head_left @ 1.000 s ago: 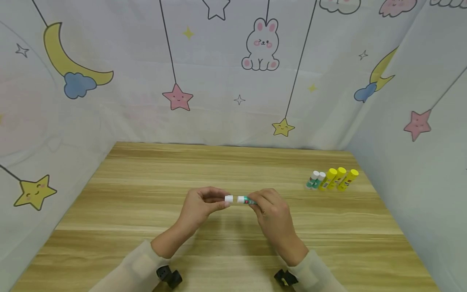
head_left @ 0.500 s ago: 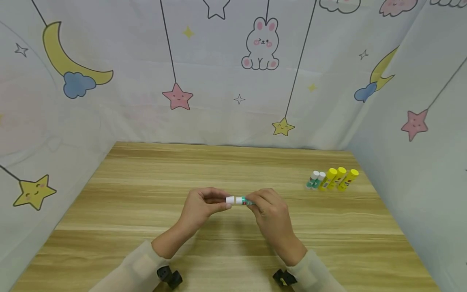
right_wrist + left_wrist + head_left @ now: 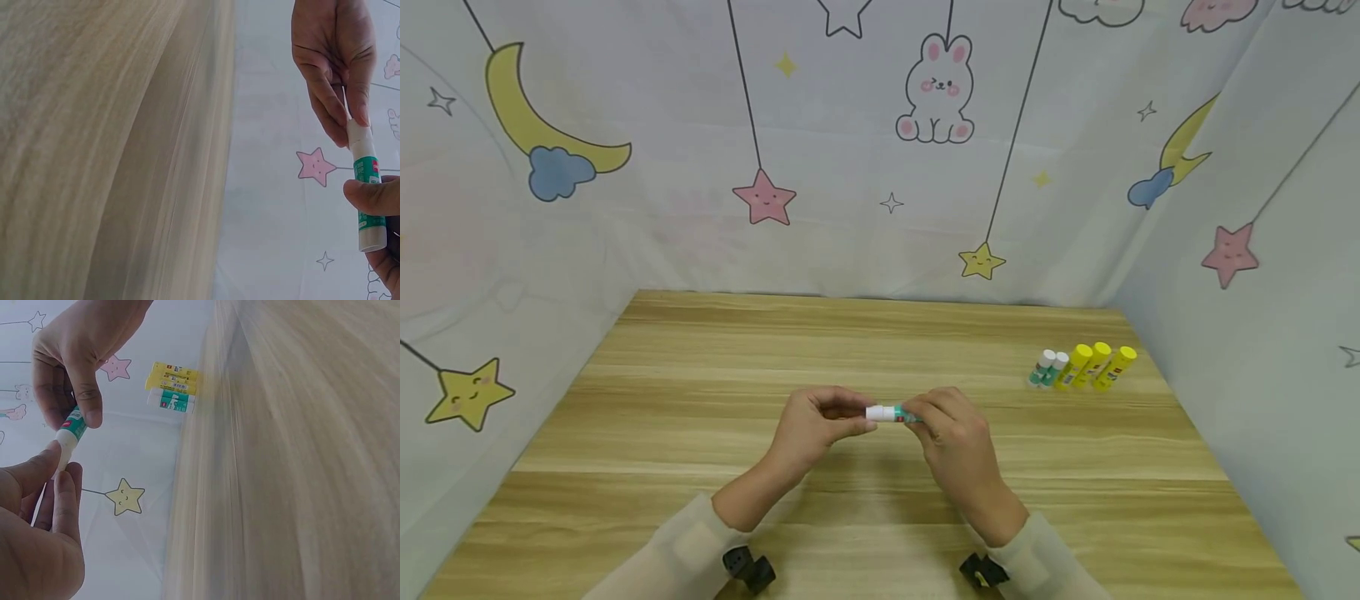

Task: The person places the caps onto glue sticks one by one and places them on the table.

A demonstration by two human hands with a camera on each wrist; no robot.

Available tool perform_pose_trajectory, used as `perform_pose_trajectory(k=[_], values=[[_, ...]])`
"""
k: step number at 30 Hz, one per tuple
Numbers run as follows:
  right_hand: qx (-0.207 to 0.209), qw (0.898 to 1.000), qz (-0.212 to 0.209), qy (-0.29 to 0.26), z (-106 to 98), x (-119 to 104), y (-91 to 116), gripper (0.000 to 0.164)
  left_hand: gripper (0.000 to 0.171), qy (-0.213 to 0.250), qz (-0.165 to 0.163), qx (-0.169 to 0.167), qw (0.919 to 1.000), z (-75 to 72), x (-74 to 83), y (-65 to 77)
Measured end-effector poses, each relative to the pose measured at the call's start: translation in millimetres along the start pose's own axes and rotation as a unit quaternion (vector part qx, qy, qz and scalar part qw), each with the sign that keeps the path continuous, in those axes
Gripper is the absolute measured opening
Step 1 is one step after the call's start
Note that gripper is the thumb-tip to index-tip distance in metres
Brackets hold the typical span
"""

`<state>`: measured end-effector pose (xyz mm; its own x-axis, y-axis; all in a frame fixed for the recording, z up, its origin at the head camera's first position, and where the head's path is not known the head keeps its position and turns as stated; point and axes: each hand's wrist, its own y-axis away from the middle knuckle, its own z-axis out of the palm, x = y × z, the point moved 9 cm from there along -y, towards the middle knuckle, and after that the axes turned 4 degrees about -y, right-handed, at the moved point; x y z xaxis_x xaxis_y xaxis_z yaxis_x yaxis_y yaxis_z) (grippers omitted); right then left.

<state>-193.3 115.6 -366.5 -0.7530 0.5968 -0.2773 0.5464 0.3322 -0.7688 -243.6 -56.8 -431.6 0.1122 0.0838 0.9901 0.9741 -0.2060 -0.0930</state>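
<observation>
Above the middle of the table, a green-and-white glue stick [image 3: 900,413] lies level between the two hands. The left hand [image 3: 811,430] pinches its white cap [image 3: 872,412] between thumb and fingers. From the other side, the right hand [image 3: 961,437] grips the green body with thumb and fingertips. The cap sits against the white neck of the tube, and no gap shows between them in the head view. In the right wrist view the white base of the glue stick [image 3: 372,239] sticks out below the right thumb.
At the right rear of the wooden table [image 3: 775,333] stand two green-and-white glue sticks [image 3: 1042,367] beside three yellow ones [image 3: 1097,362], in a close row. A printed white cloth [image 3: 835,150] rises behind the table and along both sides.
The cap and the glue stick were apart with a visible gap; the right hand has moved slightly left and the gap has closed. The row of glue sticks has stayed put.
</observation>
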Motion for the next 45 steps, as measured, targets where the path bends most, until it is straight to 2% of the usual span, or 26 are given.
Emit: perform_pose_trajectory(k=[24,36,45], values=[[0.002,1.000,-0.021,-0.003,1,-7,-2,0.017,0.025,-0.008,0.025,-0.005,0.9996,3.0,6.2,2.0],[-0.012,1.000,0.005,-0.010,1,-9,-4,0.014,0.025,-0.013,0.021,-0.006,0.9997,2.5,8.0,0.8],[-0.013,1.000,0.005,-0.007,2,-12,-7,0.015,0.025,-0.013,0.019,-0.009,0.9997,-0.1,8.9,0.5]])
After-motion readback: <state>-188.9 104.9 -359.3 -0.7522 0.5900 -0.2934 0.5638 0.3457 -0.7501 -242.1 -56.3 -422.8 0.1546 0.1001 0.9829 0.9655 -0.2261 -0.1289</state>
